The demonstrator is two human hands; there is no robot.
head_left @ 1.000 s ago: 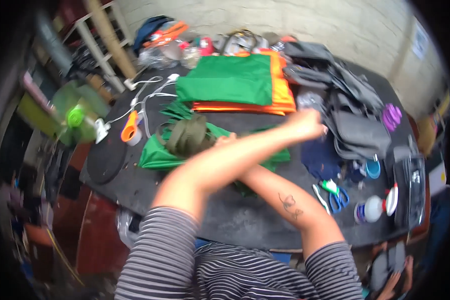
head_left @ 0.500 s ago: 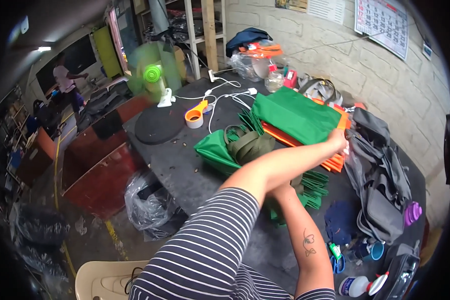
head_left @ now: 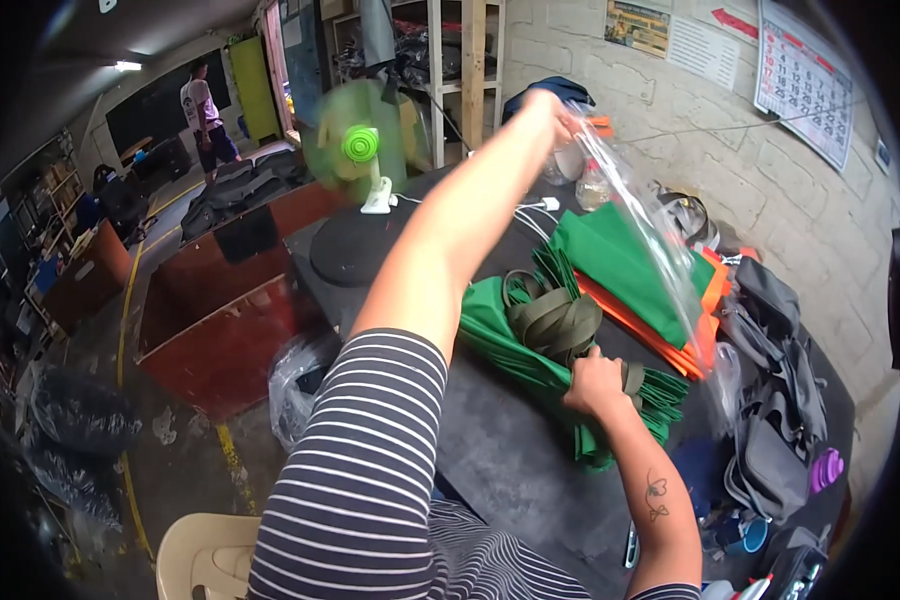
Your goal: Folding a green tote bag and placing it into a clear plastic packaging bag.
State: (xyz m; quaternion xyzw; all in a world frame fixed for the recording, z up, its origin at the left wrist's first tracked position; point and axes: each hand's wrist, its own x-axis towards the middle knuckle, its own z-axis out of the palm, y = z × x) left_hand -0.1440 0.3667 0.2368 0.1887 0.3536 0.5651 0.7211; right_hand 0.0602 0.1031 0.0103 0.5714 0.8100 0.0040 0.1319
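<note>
My left hand, raised at the far side of the table, is closed on a clear plastic bag. The bag hangs stretched down to the right across the flat green fabric, which lies on folded orange fabric. Nearer me, my right hand is wrapped round a bundle of folded green fabric. Olive-green straps are coiled on top of this bundle. What lies directly under my right fingers is hidden.
Grey bags and a purple cap line the table's right side. A blue cup stands near the front right. A running green fan is at the back left. Further left are a red-brown bin and a person.
My left hand has swung from the right of the green fabric up and leftward, drawing the clear plastic bag out. My right hand, hidden before, now shows on the green bundle. The view has shifted.
</note>
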